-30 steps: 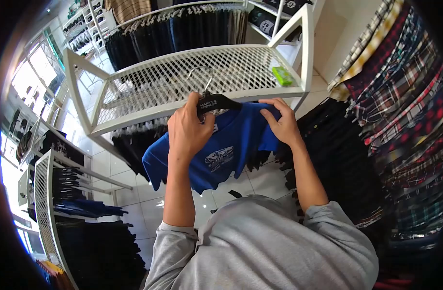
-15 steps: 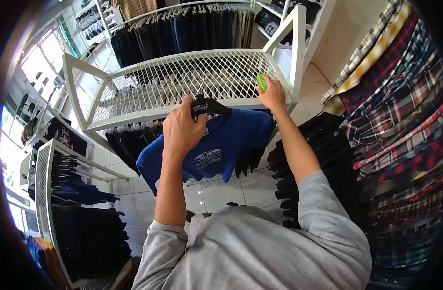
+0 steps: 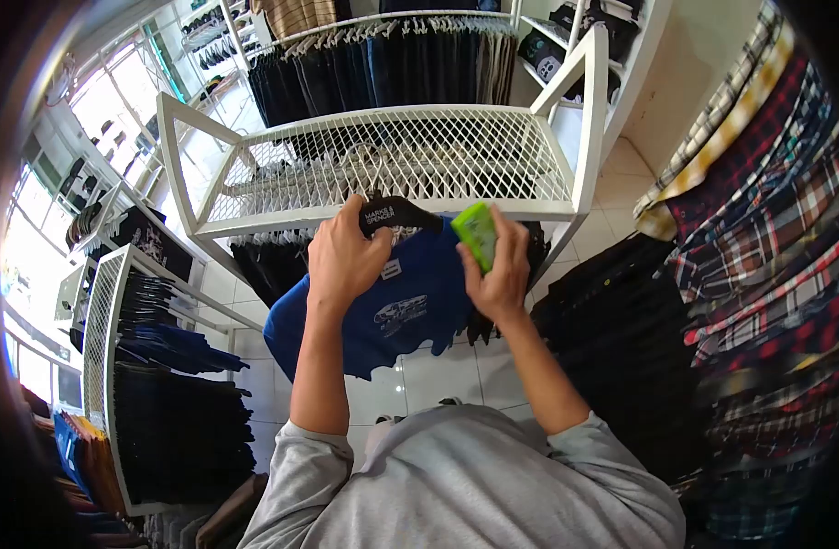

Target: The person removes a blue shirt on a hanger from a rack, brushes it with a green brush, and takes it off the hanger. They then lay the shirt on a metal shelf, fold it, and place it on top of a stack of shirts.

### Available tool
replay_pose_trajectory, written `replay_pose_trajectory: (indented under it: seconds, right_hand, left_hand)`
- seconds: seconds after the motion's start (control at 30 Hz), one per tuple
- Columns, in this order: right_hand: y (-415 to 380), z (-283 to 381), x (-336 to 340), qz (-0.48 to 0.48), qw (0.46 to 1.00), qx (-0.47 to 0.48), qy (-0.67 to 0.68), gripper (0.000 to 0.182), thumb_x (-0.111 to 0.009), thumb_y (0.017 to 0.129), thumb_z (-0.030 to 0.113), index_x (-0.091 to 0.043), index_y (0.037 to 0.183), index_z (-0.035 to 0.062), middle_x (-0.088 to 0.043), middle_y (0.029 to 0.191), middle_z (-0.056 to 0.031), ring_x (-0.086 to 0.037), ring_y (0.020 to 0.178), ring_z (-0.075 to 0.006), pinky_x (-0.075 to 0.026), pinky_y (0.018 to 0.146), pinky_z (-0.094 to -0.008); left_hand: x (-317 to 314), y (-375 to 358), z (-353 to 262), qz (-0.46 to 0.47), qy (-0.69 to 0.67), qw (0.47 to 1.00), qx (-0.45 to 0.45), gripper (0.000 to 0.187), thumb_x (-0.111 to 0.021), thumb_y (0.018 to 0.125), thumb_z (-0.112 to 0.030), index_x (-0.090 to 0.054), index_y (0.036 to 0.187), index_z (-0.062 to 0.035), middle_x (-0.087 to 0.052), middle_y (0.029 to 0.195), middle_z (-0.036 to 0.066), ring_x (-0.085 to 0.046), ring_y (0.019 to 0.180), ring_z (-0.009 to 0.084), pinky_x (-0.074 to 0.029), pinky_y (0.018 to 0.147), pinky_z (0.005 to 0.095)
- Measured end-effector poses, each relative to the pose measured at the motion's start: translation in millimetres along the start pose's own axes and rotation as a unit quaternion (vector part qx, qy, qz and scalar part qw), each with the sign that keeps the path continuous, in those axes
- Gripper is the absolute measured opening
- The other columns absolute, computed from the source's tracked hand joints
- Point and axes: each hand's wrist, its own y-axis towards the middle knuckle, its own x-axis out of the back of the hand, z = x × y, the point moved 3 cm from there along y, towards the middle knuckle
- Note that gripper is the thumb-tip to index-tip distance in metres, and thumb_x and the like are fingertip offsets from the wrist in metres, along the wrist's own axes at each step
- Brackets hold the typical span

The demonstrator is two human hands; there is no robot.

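- The left hand (image 3: 344,261) is closed round the shoulder of a black plastic clothes hanger (image 3: 396,212) with white lettering, its thumb lying along the hanger's upper edge.
- The hanger's thin metal hook (image 3: 369,165) rises toward twelve o'clock in front of the mesh shelf; whether it rests on anything cannot be told.
- A royal-blue short-sleeved T-shirt (image 3: 383,311) with a pale printed emblem on the chest hangs from that hanger, falling toward six o'clock from the left hand. A small white label shows at its neckline, just beside the left thumb.
- The right hand (image 3: 497,274) grips a small bright-green flat rectangular object (image 3: 477,235) between thumb and fingers, holding it tilted against the shirt's shoulder at about three o'clock from the hanger's lettering.
- The two hands are near each other, with the hanger's neck between them.
- A white metal shelf (image 3: 392,160) with a diamond-mesh top sits at twelve o'clock from both hands, just behind the hanger.
- Dark garments on a rail (image 3: 383,59) hang beyond the shelf, at twelve o'clock.
- Plaid shirts (image 3: 767,210) in red, blue and yellow fill the three o'clock side.
- Folded dark clothing (image 3: 177,412) is stacked in a white mesh rack at eight o'clock.
- The person's grey long sleeves (image 3: 465,485) occupy six o'clock.
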Motion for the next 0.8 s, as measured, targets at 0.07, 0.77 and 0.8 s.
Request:
replay_pose_trajectory:
  seconds: [0.07,0.77,0.8]
  right_hand:
    - [-6,-35,-8,-0.036,0.993,-0.104,-0.035,0.066,-0.071,0.096,0.032,-0.043,0.146,0.0014,-0.053,0.123,-0.0247,-0.057,0.112,-0.0416,-0.05,0.091,-0.0489]
    - [-10,118,-86,-0.151,0.983,0.1,0.01,0.058,-0.077,0.083,0.016,-0.05,0.132,0.0006,-0.053,0.122,-0.0231,-0.053,0.113,-0.0397,-0.044,0.098,-0.0488]
    - [-27,131,-109,-0.077,0.993,0.092,0.025,0.059,-0.077,0.079,0.014,-0.052,0.131,0.0031,-0.054,0.123,-0.0226,-0.054,0.113,-0.039,-0.044,0.097,-0.0493]
  left_hand:
    - [6,-3,9,-0.023,-0.002,1.0,-0.007,0.036,-0.062,0.078,-0.027,-0.062,0.102,0.0002,-0.069,0.084,0.024,-0.067,0.086,0.0456,-0.051,0.08,0.0501]
    - [120,-11,120,-0.052,-0.124,0.991,-0.013,0.042,-0.065,0.079,-0.026,-0.061,0.108,0.0044,-0.067,0.086,0.023,-0.066,0.087,0.0422,-0.05,0.08,0.0474]
    - [124,-12,119,-0.056,-0.14,0.988,-0.038,0.043,-0.065,0.079,-0.026,-0.061,0.108,0.0045,-0.068,0.087,0.023,-0.066,0.087,0.0413,-0.05,0.08,0.0471]
